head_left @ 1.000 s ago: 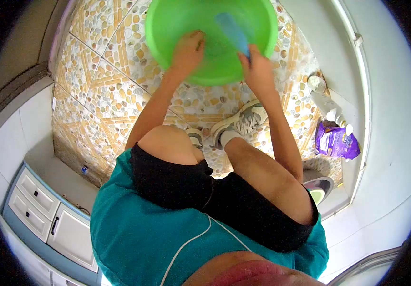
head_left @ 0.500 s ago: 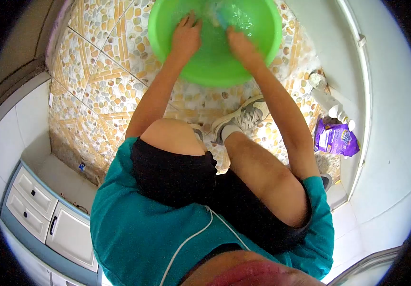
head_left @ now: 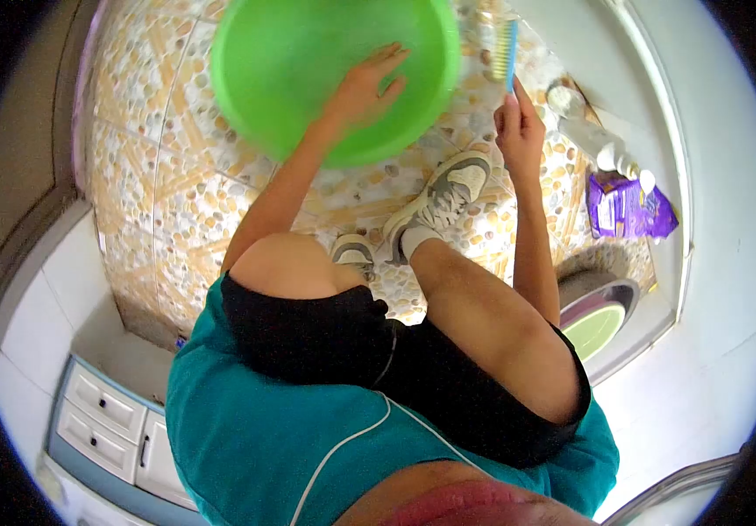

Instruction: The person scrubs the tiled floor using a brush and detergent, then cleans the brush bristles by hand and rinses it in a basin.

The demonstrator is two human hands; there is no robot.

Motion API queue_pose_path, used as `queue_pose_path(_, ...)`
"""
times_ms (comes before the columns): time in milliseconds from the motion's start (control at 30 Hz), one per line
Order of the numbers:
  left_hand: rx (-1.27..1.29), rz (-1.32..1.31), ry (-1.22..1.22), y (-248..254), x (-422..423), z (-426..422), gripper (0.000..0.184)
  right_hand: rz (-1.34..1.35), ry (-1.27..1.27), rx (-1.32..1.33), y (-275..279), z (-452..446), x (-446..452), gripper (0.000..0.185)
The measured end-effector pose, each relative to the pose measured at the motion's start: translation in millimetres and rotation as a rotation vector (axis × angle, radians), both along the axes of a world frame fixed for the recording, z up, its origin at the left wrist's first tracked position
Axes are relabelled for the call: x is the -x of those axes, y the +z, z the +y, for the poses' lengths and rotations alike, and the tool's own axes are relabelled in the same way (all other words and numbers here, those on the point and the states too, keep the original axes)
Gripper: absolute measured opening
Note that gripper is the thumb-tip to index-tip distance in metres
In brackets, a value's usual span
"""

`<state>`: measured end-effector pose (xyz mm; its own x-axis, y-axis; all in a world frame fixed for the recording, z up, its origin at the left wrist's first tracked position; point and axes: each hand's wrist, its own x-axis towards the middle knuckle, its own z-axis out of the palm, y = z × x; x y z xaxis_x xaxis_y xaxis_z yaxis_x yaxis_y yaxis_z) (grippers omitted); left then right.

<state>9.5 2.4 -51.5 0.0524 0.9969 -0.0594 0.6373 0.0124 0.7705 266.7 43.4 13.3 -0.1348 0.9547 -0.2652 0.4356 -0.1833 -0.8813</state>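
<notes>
1. Two bare hands are at work toward the top of the view, with the clock centred on the picture and 12 at its upper edge.
2. The left hand (head_left: 367, 88) is at 12 o'clock, over the inside of the green basin (head_left: 259, 96); it is open and empty, its fingers pointing toward 2. Whether it touches the basin, I cannot tell.
3. The right hand (head_left: 520, 131) is between 1 and 2 o'clock, fingers closed around the handle of a blue brush (head_left: 508, 57).
4. The brush sits at 1 o'clock, outside the basin and apart from its rim, with its head toward 12 and its pale yellow bristles facing 9.
5. The basin stands on the pebble-patterned floor (head_left: 194, 188), between 11 and 12 o'clock, its top edge cut off by the view.
6. A grey-and-white shoe (head_left: 443, 197) is on the floor near the basin, at 1 o'clock.
7. By the wall, a pale bottle (head_left: 590, 145) is at 2, and a purple bag (head_left: 632, 210) lies near it, between 2 and 3.
8. Nested bowls (head_left: 592, 333) show between 3 and 4, partly hidden by the person's leg.
9. A white cabinet (head_left: 115, 451) is at 8.
</notes>
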Motion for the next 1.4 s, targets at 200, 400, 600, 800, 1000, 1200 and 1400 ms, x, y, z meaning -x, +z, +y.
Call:
queue_pose_path(200,-0.2,0.071,-0.093,56.5,-80.2,3.0,0.049,-0.455,0.292,-0.237,-79.2,-33.0,-29.4,0.042)
queue_pose_path(400,-0.11,0.462,-0.157,38.5,-65.5,16.6,0.06,-0.431,-0.054,-0.078,-68.6,15.2,-33.6,0.037)
queue_pose_path(600,-0.173,0.413,-0.016,39.3,-0.8,70.4,0.057,-0.5,0.392,-0.085,-70.3,-18.9,-15.1,0.037)
queue_pose_path(800,-0.362,0.97,0.016,23.8,-15.2,59.7,0.049,-0.473,-0.042,0.007,-65.6,-1.2,-34.2,0.027)
queue_pose_path(1000,-0.255,0.453,-0.227,-38.6,-64.4,24.3,0.047,-0.534,0.373,0.007,-88.0,-19.9,-44.8,0.032)
queue_pose_path(1200,-0.3,0.367,-0.223,-59.1,-50.4,27.5,0.053,-0.718,0.442,-0.149,-65.3,-24.2,-52.8,0.042)
queue_pose_path(1400,-0.272,0.357,-0.268,-56.3,-53.6,26.4,0.05,-0.719,0.225,0.185,-69.9,7.8,-86.9,0.047)
